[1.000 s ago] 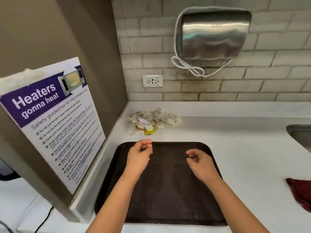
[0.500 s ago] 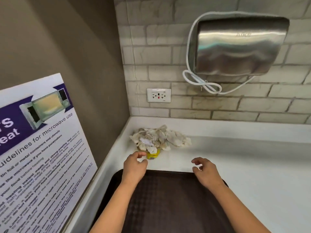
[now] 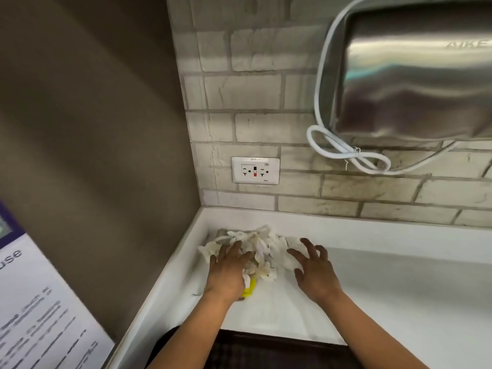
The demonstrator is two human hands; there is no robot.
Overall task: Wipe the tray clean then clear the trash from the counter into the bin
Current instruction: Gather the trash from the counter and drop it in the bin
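Note:
A heap of crumpled white paper trash [image 3: 262, 249] lies in the back left corner of the white counter [image 3: 399, 288], with a yellow scrap [image 3: 250, 288] poking out at its near edge. My left hand [image 3: 229, 270] rests on the heap's left side with fingers spread. On the right side my right hand [image 3: 314, 270] touches the heap, fingers spread and straight. Only the far edge of the dark brown tray [image 3: 266, 347] shows at the bottom, between my forearms.
A steel hand dryer [image 3: 415, 83] with a looped white cord [image 3: 346, 153] hangs on the brick wall above the counter. A wall socket [image 3: 255, 170] sits over the corner. A brown side panel [image 3: 93, 155] with a microwave safety poster [image 3: 40, 315] bounds the left.
Both hands have reached forward from over the tray to the trash heap and now lie on it. The view has moved closer to the corner, so most of the tray has dropped out of sight.

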